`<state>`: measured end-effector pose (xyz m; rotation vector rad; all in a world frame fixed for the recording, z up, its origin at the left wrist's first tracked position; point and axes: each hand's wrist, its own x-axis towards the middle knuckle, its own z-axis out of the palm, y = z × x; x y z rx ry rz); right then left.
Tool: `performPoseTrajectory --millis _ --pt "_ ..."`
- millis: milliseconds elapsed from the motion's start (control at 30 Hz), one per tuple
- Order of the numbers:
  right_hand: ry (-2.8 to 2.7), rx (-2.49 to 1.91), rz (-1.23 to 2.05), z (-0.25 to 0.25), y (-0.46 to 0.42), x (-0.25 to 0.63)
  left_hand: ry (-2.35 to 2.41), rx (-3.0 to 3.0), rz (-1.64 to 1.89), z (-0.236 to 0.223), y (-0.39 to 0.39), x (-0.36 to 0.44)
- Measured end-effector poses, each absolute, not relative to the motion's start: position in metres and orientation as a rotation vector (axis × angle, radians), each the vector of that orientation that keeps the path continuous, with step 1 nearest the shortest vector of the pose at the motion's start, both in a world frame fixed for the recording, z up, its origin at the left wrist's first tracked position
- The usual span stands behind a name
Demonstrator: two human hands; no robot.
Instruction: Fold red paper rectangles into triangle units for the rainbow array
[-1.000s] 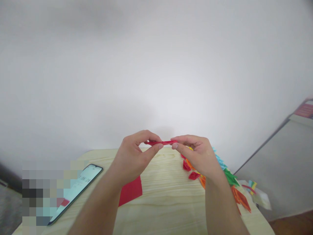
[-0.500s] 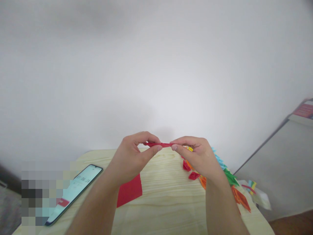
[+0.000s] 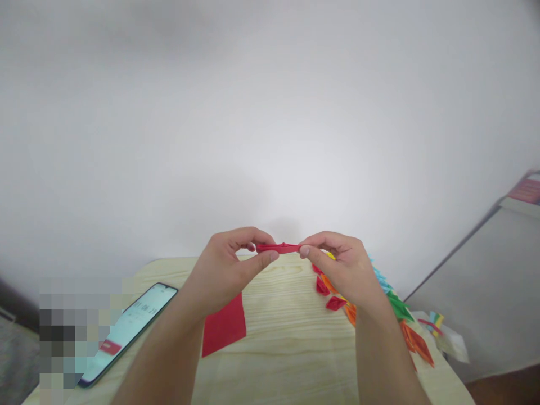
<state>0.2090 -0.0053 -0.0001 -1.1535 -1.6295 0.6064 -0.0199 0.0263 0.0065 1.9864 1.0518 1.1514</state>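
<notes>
Two hands, the left hand point(image 3: 232, 261) and the right hand point(image 3: 340, 259), pinched opposite ends of a slim folded paper point(image 3: 284, 248) between thumbs and fingertips, nearly closed on it, above the far side of the table. The paper was red, creased and slightly peaked mid-length. Below the left wrist lay a flat, smooth red sheet point(image 3: 225, 326); farther left, a phone point(image 3: 130, 332) with its screen lit. To the right sat pointed paper pieces point(image 3: 336, 304), red, orange, green and blue. The pale wood-grained table point(image 3: 278, 365) stood against a plain white wall point(image 3: 278, 112).

Phone point(image 3: 130, 326) screen: probably 01:06:29; blurred
</notes>
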Motion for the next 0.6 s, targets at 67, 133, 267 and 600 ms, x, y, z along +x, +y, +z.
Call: performPoseTrajectory --millis 67,133,267,600 --pt "-1.599 -1.132 0.647 -0.001 -0.004 0.209 1.054 1.974 1.149 0.006 0.027 -0.02" --pt "-1.597 -1.111 0.67 -0.001 -0.004 0.207 1.05 1.971 1.14 0.006 0.027 -0.019" --pt "-1.643 -1.087 0.693 0.003 -0.006 0.199 0.987 1.981 1.116 0.006 0.024 -0.014" --pt "-1.678 -1.132 0.702 0.009 -0.011 0.197 0.993 2.0 1.098 0.008 0.021 -0.012"
